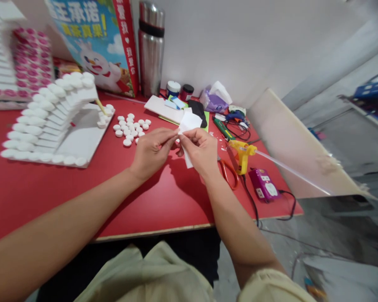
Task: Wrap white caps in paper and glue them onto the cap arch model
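My left hand (153,151) is closed in a pinch, its fingertips meeting those of my right hand (201,149) above the red table; what it pinches is too small to make out. A white paper strip (189,121) shows above and below my right fingers, which are closed on it. Just left of the hands lie several loose, round white foam-like pieces (127,132). Farther left stands a white model staircase (47,121) edged with rows of similar white pieces.
Right of my hands are orange-handled scissors (229,174), a yellow glue gun (241,155) with a long glue stick, and a purple power socket (263,184). A steel flask (151,50), small jars (173,89) and a tissue pack (216,100) stand along the wall. Cables hang over the table edge.
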Demonstrator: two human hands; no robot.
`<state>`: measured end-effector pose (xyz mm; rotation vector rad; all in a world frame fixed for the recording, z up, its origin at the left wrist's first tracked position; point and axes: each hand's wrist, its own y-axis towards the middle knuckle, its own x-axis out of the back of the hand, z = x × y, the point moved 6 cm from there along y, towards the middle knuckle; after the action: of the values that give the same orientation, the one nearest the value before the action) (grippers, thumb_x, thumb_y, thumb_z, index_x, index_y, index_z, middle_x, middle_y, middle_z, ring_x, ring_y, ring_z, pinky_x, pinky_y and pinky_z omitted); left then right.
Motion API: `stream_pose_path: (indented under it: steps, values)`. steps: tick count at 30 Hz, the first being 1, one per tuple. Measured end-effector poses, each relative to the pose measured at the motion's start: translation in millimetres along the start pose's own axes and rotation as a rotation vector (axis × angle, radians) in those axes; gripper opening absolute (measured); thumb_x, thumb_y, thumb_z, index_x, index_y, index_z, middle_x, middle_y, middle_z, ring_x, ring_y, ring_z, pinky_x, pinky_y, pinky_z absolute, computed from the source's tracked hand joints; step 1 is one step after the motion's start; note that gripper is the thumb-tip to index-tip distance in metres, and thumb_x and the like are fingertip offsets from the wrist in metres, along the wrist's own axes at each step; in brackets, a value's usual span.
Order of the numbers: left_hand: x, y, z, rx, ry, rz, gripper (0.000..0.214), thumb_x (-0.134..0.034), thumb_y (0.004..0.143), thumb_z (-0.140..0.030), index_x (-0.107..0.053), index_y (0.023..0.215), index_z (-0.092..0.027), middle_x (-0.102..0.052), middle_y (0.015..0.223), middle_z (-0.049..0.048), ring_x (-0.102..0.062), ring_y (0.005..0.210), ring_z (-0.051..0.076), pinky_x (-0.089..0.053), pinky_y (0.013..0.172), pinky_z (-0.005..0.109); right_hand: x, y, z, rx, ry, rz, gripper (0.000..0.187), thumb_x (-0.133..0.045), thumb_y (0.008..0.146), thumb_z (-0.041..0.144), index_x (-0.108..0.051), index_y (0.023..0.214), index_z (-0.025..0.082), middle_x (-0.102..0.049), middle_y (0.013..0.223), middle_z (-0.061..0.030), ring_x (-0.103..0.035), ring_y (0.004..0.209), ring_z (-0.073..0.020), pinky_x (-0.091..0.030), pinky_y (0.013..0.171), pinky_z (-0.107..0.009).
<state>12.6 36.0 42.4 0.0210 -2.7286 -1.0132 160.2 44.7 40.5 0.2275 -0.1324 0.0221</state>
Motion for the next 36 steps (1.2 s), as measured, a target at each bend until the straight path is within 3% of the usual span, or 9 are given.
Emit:
stream_pose_path:
  steps: [4, 6, 10, 16, 20, 26, 28, 32, 36]
  values:
    - [1.9, 4.3, 23.4, 0.375, -0.325, 0.084, 0.016, -0.080, 0.084, -0.031, -0.082, 0.090, -0.016, -0.075, 0.073, 0.0044, -0.069, 0.062, 0.016, -0.059, 0.065, 0.030, 0.6, 0.1, 6.4, -0.011, 0.027, 0.121, 0.024, -0.077, 0.086, 0.040, -0.064, 0.085, 0.019, -0.069, 0.066, 0.0029, -0.066, 0.052, -0.0119, -0.054, 0.054, -0.025]
    - [1.4, 5.3, 29.1, 0.478, -0.400, 0.150, 0.023, -0.087, 0.076, -0.034, -0.083, 0.088, -0.016, -0.075, 0.072, 0.0043, -0.067, 0.057, 0.014, -0.058, 0.061, 0.029, 0.0, -0.7, 9.3, -0.016, 0.007, 0.156, 0.019, -0.075, 0.087, 0.035, -0.064, 0.085, 0.019, -0.070, 0.069, 0.0025, -0.068, 0.055, -0.0118, -0.055, 0.057, -0.026]
    - [2.8, 8.8, 26.7, 0.448, -0.423, 0.169, 0.027, -0.090, 0.071, -0.040, -0.083, 0.082, -0.016, -0.075, 0.079, 0.0053, -0.064, 0.054, 0.012, -0.055, 0.055, 0.027, -1.3, -1.2, 9.6, -0.023, -0.025, 0.175, 0.019, -0.075, 0.087, 0.035, -0.065, 0.086, 0.019, -0.070, 0.070, 0.0022, -0.067, 0.056, -0.0120, -0.056, 0.059, -0.027]
    - [4.0, 10.3, 16.9, 0.316, -0.305, 0.161, 0.013, -0.081, 0.081, -0.030, -0.083, 0.083, -0.017, -0.070, 0.076, 0.0035, -0.064, 0.058, 0.012, -0.054, 0.058, 0.025, -0.3, -0.4, 5.1, -0.045, 0.006, 0.126, 0.023, -0.077, 0.086, 0.038, -0.065, 0.086, 0.018, -0.072, 0.072, 0.0006, -0.068, 0.055, -0.0123, -0.052, 0.056, -0.025]
    - [4.9, 10.1, 14.2, 0.312, -0.222, 0.141, 0.013, -0.077, 0.084, -0.029, -0.081, 0.086, -0.017, -0.068, 0.072, 0.0026, -0.063, 0.060, 0.012, -0.052, 0.058, 0.025, 2.2, -0.5, 1.7, -0.072, -0.058, 0.093, 0.029, -0.074, 0.088, 0.046, -0.064, 0.085, 0.019, -0.072, 0.073, -0.0004, -0.068, 0.055, -0.0130, -0.050, 0.054, -0.025]
    - [3.4, 8.5, 12.2, 0.322, -0.209, 0.118, 0.012, -0.076, 0.083, -0.027, -0.077, 0.084, -0.015, -0.069, 0.070, 0.0025, -0.061, 0.057, 0.012, -0.051, 0.057, 0.025, 1.9, -4.7, 9.2, 0.131, -0.373, 0.053, 0.022, -0.067, 0.093, 0.041, -0.062, 0.081, 0.023, -0.066, 0.066, 0.0008, -0.061, 0.060, -0.0145, -0.049, 0.062, -0.028]
    - [3.9, 8.7, 14.0, 0.331, -0.216, 0.121, 0.012, -0.076, 0.083, -0.027, -0.077, 0.084, -0.015, -0.069, 0.070, 0.0029, -0.061, 0.057, 0.012, -0.051, 0.057, 0.025, 2.0, -4.8, 11.4, 0.142, -0.377, 0.055, 0.024, -0.069, 0.091, 0.043, -0.063, 0.080, 0.022, -0.065, 0.066, 0.0003, -0.061, 0.061, -0.0151, -0.051, 0.065, -0.029]
    - [6.2, 10.6, 20.3, 0.378, -0.275, 0.136, 0.018, -0.079, 0.081, -0.033, -0.076, 0.087, -0.016, -0.071, 0.071, 0.0036, -0.062, 0.058, 0.013, -0.052, 0.057, 0.026, 4.3, 1.8, 0.0, -0.177, 0.050, 0.186, 0.038, -0.070, 0.088, 0.059, -0.064, 0.092, 0.022, -0.072, 0.076, -0.0031, -0.068, 0.064, -0.0179, -0.058, 0.065, -0.033]
    - [8.3, 12.8, 21.3, 0.391, -0.322, 0.162, 0.020, -0.079, 0.082, -0.035, -0.077, 0.090, -0.017, -0.074, 0.079, 0.0053, -0.064, 0.067, 0.015, -0.054, 0.064, 0.028, -2.3, 1.2, -12.0, -0.534, 0.395, 0.421, 0.057, -0.050, 0.094, 0.074, -0.064, 0.103, 0.019, -0.075, 0.081, -0.0085, -0.074, 0.071, -0.0230, -0.064, 0.069, -0.042]
